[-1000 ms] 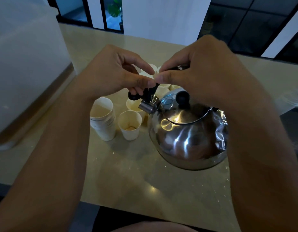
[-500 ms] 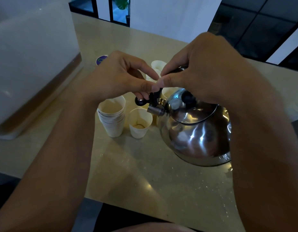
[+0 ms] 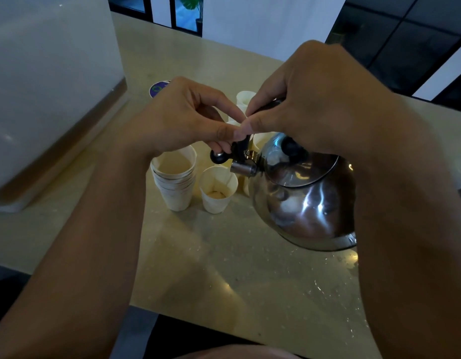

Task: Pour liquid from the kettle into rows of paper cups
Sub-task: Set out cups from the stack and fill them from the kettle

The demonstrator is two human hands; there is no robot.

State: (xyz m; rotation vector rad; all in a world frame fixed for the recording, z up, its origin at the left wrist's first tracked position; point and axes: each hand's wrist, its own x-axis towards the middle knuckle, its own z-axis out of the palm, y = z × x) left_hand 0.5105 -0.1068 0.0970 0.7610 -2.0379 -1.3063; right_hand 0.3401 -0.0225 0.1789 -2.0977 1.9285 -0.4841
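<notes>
I've got the kettle (image 3: 304,200) tilted over a single cup (image 3: 217,189), right hand (image 3: 320,99) clamped on its handle, left hand (image 3: 180,115) fingers pinching the black spout lever (image 3: 233,151).

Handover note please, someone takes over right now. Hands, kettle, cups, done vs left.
Left hand: fingers pinched on the black spout-cap lever of the kettle.
Right hand: closed on the kettle handle, above the lid.
Kettle: tilted, spout over the single cup.
Single cup: only a little liquid at the bottom; no stream visible.
Stack of cups: left of it, unused.
More cups behind the hands, mostly hidden; fill state unclear.
Left: fill this cup, then set out and fill the rest.
</notes>
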